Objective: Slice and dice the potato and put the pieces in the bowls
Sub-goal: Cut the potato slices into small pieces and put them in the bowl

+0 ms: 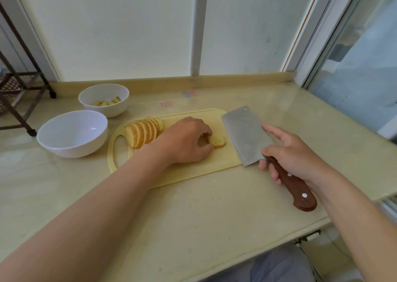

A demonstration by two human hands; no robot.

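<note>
A pale yellow cutting board (193, 170) lies on the counter. At its left end leans a row of several potato slices (143, 131). My left hand (189, 141) rests on the board's middle, its curled fingers holding a small stack of potato slices (218, 141). My right hand (292, 155) grips the brown wooden handle of a cleaver (247, 135), forefinger stretched along the blade's back; the blade stands at the board's right end, just right of the held slices. A white bowl (73, 133) left of the board is empty. Behind it, a second white bowl (104, 99) holds several potato pieces.
The beige counter (193, 217) runs to a wall at the back and a window frame (322, 45) on the right. A dark metal rack (19, 77) stands at the far left. The counter's front edge is near my lap.
</note>
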